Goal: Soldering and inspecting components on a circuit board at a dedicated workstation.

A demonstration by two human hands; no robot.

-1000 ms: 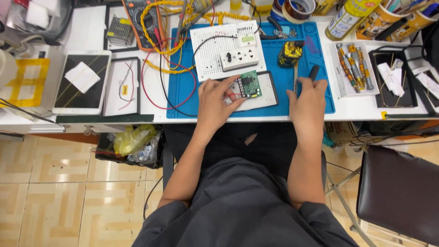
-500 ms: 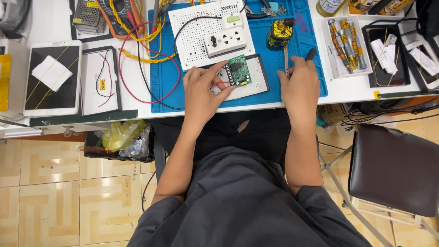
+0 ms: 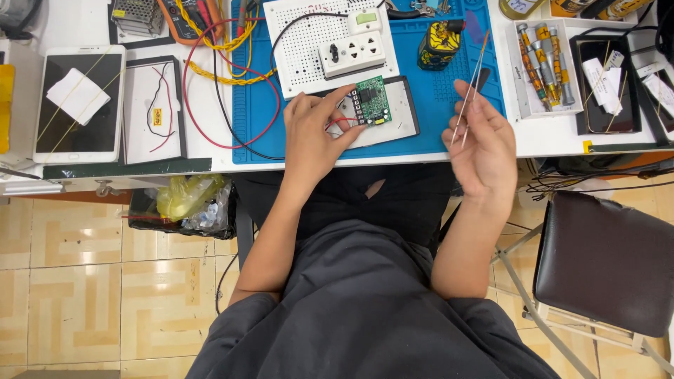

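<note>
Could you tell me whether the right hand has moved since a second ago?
Yes. The right hand has lifted off the blue work mat and drawn back past the table edge, now holding thin metal tweezers pointing up.

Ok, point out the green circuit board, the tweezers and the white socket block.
green circuit board (image 3: 371, 100), head view, middle of its top face.
tweezers (image 3: 472, 81), head view, mid-length of the prongs.
white socket block (image 3: 351, 53), head view, centre of its face.

Left hand pinching green circuit board over blue mat; right hand gripping thin tweezers.
</note>
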